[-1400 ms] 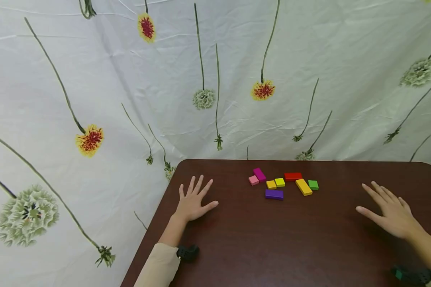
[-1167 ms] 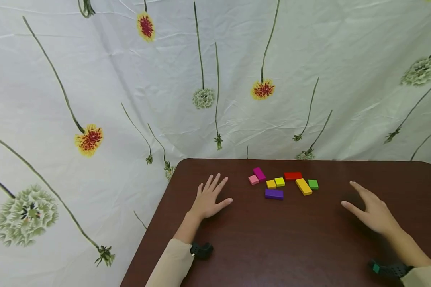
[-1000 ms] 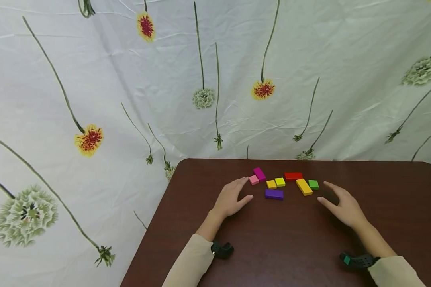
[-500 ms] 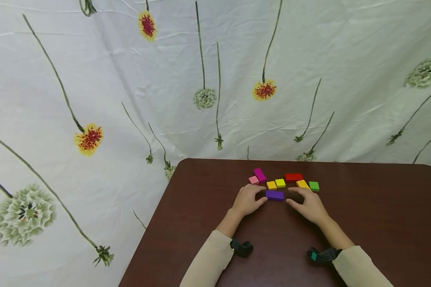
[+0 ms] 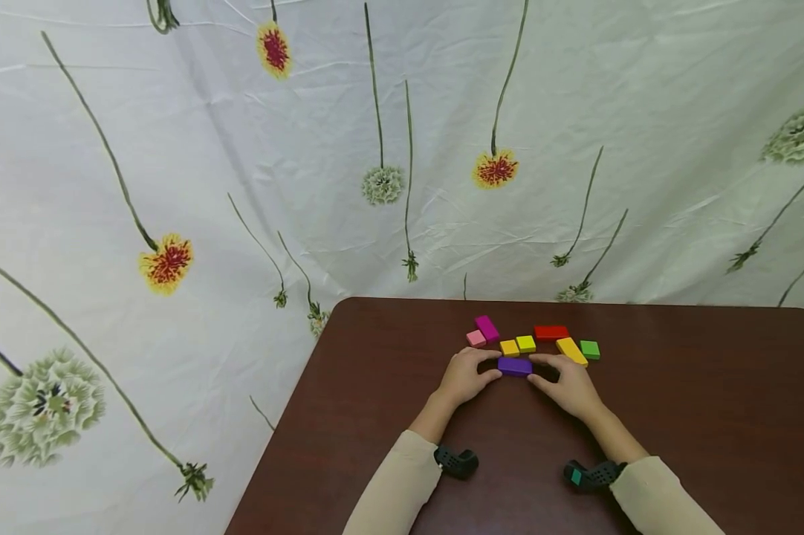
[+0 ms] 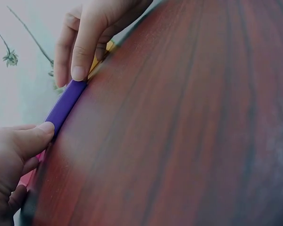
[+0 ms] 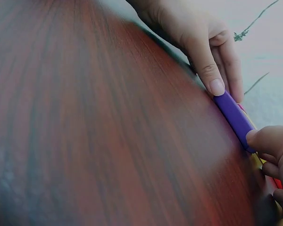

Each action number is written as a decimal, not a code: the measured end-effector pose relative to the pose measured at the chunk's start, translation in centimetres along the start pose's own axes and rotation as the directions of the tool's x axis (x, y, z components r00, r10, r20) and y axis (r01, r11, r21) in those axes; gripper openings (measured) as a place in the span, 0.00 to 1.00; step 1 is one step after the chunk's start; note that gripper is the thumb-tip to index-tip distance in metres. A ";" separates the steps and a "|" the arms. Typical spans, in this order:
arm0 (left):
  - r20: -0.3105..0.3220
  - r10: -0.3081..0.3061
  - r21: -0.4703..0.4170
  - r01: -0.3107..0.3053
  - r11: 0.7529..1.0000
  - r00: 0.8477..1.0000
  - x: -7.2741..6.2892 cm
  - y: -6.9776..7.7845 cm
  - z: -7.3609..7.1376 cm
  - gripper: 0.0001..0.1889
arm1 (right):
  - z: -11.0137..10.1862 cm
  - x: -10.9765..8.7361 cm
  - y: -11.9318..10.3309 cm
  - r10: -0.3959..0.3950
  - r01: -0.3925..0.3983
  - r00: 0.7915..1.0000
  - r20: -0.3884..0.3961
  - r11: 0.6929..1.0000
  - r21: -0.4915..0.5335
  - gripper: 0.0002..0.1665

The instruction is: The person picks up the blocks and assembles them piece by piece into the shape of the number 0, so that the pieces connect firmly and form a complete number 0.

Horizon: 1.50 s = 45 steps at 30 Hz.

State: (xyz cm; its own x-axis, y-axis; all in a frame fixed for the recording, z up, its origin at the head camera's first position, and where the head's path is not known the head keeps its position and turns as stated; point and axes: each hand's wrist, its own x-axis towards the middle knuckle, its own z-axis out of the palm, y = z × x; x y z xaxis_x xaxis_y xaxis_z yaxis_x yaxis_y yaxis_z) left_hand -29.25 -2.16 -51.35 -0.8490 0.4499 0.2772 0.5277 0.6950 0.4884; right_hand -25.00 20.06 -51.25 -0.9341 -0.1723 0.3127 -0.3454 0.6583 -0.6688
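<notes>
A small purple rectangular block (image 5: 515,366) lies lengthwise between both hands on the dark table. My left hand (image 5: 464,377) pinches its left end, thumb on the near side and fingers reaching behind. At the opposite end my right hand (image 5: 571,385) holds it likewise. In the left wrist view the left thumb presses one end of the purple block (image 6: 66,104), the right thumb the other. The right wrist view shows the purple block (image 7: 234,114) spanning the two hands; their fingertips behind it are partly hidden. Just beyond it lie an orange block (image 5: 510,348) and a lime-yellow block (image 5: 525,343).
A pink block (image 5: 476,339) and a magenta block (image 5: 487,328) lie behind my left hand. Beyond my right hand are a red block (image 5: 551,333), a long yellow block (image 5: 572,351) and a green block (image 5: 590,349). A flowered cloth (image 5: 435,148) hangs behind the table (image 5: 509,461).
Both hands came in from the table's sides, passed toward the middle, and took hold of the purple block's ends. The other blocks stay where they were.
</notes>
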 end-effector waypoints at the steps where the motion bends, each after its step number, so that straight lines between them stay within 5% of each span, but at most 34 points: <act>1: -0.004 -0.002 -0.008 0.002 1.000 1.000 0.0 0.0 0.0 0.18 | 0.0 0.0 0.0 -0.001 0.001 1.000 -0.003 1.000 0.002 0.23; 19: 0.012 0.001 -0.086 0.000 0.996 1.000 -0.2 0.0 -0.6 0.17 | -0.5 -0.2 -0.2 -0.020 0.020 1.000 0.000 1.000 0.005 0.18; 33: 0.075 0.103 -0.087 -0.096 0.992 0.992 -3.4 1.8 -2.8 0.17 | -1.4 -3.8 -2.0 -0.110 0.110 0.994 -0.027 0.994 -0.006 0.15; 45: 0.049 0.191 -0.085 -0.186 0.979 0.980 -7.6 3.9 -3.3 0.16 | -1.6 -7.9 -3.6 -0.184 0.187 0.981 -0.067 0.982 0.034 0.17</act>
State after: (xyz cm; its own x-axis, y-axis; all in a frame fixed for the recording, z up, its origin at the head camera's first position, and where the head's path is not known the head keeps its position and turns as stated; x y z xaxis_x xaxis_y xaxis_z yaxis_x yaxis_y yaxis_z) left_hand -20.79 -4.71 -48.77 -0.7302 0.6011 0.3247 0.6725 0.5488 0.4964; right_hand -16.21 20.22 -50.17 -0.8464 -0.2413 0.4747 -0.5164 0.5896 -0.6211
